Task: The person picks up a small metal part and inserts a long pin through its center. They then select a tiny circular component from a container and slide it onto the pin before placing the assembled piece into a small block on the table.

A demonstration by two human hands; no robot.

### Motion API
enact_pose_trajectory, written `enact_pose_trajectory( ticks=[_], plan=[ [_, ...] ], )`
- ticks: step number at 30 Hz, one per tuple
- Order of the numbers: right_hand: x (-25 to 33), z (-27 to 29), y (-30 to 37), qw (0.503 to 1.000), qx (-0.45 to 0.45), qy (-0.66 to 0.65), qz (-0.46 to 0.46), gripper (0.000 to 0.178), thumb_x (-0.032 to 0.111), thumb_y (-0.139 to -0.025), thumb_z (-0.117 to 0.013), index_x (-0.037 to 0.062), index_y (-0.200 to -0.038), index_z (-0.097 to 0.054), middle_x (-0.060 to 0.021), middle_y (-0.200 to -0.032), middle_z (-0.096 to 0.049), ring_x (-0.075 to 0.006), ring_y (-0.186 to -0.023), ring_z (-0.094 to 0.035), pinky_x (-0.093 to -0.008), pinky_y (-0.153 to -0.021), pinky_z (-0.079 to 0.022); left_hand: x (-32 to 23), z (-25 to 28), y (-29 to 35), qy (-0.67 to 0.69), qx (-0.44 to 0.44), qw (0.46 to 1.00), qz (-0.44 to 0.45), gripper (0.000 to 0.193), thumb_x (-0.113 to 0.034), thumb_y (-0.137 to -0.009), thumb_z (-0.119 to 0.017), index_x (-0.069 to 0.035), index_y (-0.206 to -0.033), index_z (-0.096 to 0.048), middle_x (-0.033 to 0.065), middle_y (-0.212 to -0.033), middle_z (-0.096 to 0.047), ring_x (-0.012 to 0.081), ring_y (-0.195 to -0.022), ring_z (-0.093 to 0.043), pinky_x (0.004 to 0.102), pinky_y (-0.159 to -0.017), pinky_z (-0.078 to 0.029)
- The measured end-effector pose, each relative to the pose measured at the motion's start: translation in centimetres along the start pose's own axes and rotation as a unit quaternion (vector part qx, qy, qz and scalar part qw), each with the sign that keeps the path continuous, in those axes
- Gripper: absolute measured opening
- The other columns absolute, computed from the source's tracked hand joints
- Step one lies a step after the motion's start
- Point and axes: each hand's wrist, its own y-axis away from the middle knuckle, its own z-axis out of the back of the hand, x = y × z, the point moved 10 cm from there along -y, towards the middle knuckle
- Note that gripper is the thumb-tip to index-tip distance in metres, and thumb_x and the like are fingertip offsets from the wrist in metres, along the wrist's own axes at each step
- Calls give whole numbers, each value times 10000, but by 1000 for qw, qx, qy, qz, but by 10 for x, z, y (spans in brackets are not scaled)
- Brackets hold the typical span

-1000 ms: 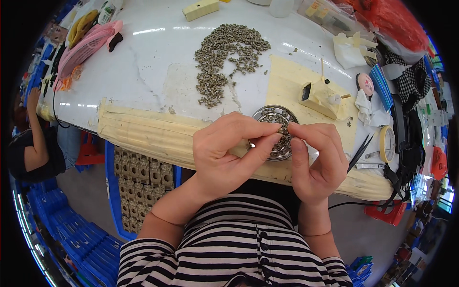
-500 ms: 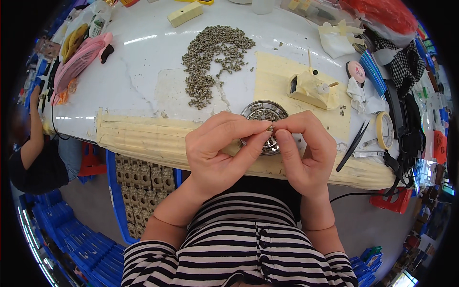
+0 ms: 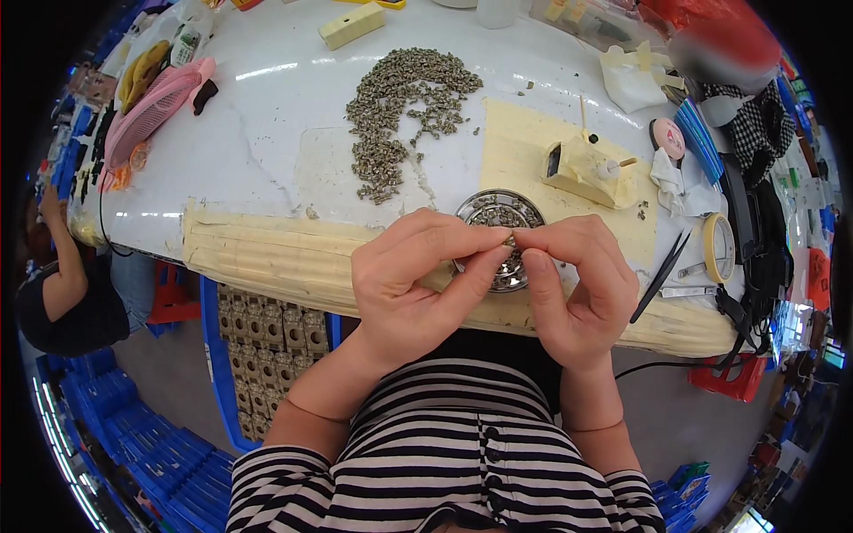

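Note:
My left hand (image 3: 413,275) is closed in a pinch, thumb and forefinger on a small metal part (image 3: 509,242) that they mostly cover. Against the same spot rests the forefinger of my right hand (image 3: 582,289). Its thumb is bent close by and its other fingers curl in; whether it grips anything is hidden. Both hands hover over a round, shiny metal dish (image 3: 514,286) of small metal parts, partly covered by my fingers. Beyond the dish, to the left, spreads a heap of similar small metal parts (image 3: 391,107) on the white table.
A tape-covered block (image 3: 586,173) stands right of the dish on yellow paper. Black tweezers (image 3: 662,277) and a tape roll (image 3: 718,248) lie farther right. Below the padded table edge (image 3: 267,240) sits a blue crate (image 3: 216,373) of metal blocks. At left, another person's arm (image 3: 67,253) shows.
The view has shifted slightly, moving the table things a little to the right. My right thumb has drawn slightly away from the fingertips, and the small part shows less between them.

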Motion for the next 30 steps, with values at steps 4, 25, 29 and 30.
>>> enact_pose_trajectory(
  ticks=[4, 25, 29, 30],
  plan=[
    [-4, 16, -1, 999, -41, 30, -6, 133, -26, -789, -753, -1, -917, -727, -100, -831, -694, -218, -736, -636, -295, -669, -495, 0, -3, -1, -18, 18, 1000, -1, 194, 89, -776, -753, 16, -955, -738, 100, -830, -705, 147, -710, -646, 250, -634, -502],
    [-5, 78, -31, 952, -119, 280, 18, 90, 29, -821, -757, 16, -894, -705, -65, -879, -689, -203, -795, -609, -303, -724, -466, 3, 0, 3, 23, -3, 1000, -5, 143, 72, -795, -758, 32, -928, -722, 107, -835, -710, 146, -698, -649, 245, -630, -492],
    [0, 65, -14, 988, -135, 80, -5, 84, -3, -862, -719, -24, -935, -683, -87, -899, -682, -177, -812, -599, -280, -748, -462, 4, -1, 3, 26, -1, 1000, 0, 147, 74, -794, -758, 28, -929, -721, 110, -836, -711, 149, -700, -651, 247, -631, -495],
    [-5, 57, -8, 993, -114, 8, -35, 90, -13, -894, -680, -46, -976, -664, -94, -935, -673, -164, -823, -587, -276, -765, -459, 4, -1, 3, 26, 0, 1000, 2, 149, 75, -793, -758, 27, -930, -721, 109, -835, -711, 150, -700, -652, 248, -631, -495]
  ],
)
